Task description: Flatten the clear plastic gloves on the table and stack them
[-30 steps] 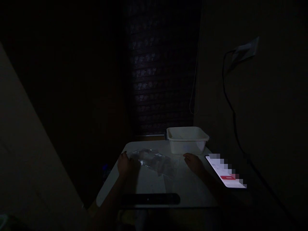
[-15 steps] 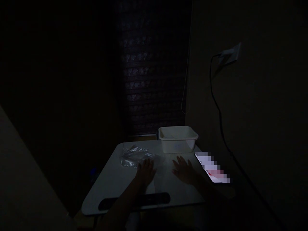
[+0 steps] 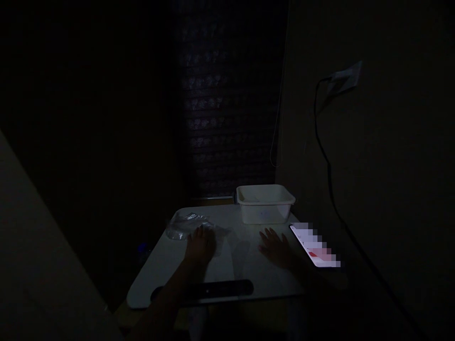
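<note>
Dim light covers a small white table (image 3: 220, 265). My left hand (image 3: 199, 246) lies over the near edge of a crumpled clear plastic sheet or bag (image 3: 181, 226) at the table's left; its fingers point forward and look slightly apart. Whether it pinches the plastic is too dark to tell. My right hand (image 3: 275, 247) rests on the right part of the table, fingers spread, holding nothing. Beyond it stands a white rectangular tub (image 3: 266, 213). To its right lies a lit phone or tablet (image 3: 314, 246), its screen partly pixelated.
A dark slot (image 3: 227, 288) runs along the table's front edge. A black cable (image 3: 330, 180) hangs from a wall socket (image 3: 350, 78) at the right. Behind the table is a dark window blind (image 3: 206, 102) with a thin cord. Something blue (image 3: 142, 247) is low at the left.
My left hand has moved left, and the plastic has shifted left and flattened somewhat. My right hand stays spread at nearly the same place. The view has shifted slightly.
</note>
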`<act>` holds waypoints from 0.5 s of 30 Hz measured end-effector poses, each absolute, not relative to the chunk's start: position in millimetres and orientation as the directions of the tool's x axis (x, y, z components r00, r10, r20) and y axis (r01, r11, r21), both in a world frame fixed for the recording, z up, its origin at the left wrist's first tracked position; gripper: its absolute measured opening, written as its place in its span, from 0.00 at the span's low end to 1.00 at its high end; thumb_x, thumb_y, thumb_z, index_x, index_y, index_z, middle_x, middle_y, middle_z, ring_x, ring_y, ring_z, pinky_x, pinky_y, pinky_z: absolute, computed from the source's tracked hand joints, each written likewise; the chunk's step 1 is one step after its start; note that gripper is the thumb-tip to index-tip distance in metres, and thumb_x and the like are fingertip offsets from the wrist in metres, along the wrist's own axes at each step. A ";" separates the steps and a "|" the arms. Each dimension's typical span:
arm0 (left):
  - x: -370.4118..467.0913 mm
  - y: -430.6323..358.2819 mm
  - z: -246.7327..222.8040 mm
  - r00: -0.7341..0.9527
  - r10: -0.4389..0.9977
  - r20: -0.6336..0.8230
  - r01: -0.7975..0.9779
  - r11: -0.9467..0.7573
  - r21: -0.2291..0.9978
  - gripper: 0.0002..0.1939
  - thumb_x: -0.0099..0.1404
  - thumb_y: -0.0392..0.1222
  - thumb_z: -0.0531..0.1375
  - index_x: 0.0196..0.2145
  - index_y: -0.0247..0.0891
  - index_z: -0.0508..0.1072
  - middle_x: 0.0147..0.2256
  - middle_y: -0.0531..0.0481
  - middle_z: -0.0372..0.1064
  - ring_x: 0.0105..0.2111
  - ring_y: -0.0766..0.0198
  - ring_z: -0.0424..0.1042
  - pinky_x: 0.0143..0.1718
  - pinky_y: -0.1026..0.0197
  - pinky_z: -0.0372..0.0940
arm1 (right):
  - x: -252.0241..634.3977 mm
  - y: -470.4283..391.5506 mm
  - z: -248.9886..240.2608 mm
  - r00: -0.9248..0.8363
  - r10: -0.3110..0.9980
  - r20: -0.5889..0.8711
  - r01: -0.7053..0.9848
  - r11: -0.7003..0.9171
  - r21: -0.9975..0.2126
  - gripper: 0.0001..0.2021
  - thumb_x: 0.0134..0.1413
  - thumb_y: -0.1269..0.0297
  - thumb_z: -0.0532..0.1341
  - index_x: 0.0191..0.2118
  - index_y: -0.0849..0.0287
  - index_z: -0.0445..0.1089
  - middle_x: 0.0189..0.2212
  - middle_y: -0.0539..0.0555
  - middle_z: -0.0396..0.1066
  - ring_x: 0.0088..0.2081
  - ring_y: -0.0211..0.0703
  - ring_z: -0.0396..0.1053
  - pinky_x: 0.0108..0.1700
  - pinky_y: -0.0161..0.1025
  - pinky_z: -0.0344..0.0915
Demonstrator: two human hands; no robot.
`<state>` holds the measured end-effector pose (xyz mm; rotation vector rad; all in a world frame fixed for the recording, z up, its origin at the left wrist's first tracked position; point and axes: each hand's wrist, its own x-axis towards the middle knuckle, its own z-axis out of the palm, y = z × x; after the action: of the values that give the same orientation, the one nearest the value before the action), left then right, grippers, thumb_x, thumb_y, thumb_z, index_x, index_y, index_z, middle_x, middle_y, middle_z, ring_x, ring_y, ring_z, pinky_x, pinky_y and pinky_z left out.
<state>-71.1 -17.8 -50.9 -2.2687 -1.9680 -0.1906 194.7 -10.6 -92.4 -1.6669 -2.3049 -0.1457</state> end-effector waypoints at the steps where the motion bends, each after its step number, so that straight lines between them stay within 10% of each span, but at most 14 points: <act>1: -65.3 -19.0 -50.0 0.170 0.967 0.188 0.985 -0.175 0.010 0.23 0.60 0.41 0.43 0.52 0.31 0.55 0.54 0.35 0.48 0.53 0.50 0.46 0.49 0.44 0.44 | 193.7 -12.2 -92.2 -0.298 0.904 0.305 0.937 0.339 -0.088 0.22 0.50 0.55 0.46 0.52 0.54 0.55 0.53 0.59 0.52 0.55 0.51 0.46 0.50 0.58 0.44; 15: 12.3 -48.8 -67.9 0.509 0.861 -0.003 0.857 -0.506 0.099 0.29 0.62 0.49 0.35 0.55 0.25 0.45 0.56 0.35 0.38 0.56 0.54 0.36 0.53 0.49 0.39 | 210.9 -8.0 -97.9 -0.303 0.899 0.317 0.877 0.393 -0.277 0.18 0.50 0.70 0.45 0.46 0.48 0.61 0.53 0.48 0.54 0.55 0.42 0.47 0.54 0.50 0.40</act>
<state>12.3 -48.8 -67.9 -2.8044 -1.6005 -0.0749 210.9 -8.0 -97.9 -1.5262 -2.2380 0.0713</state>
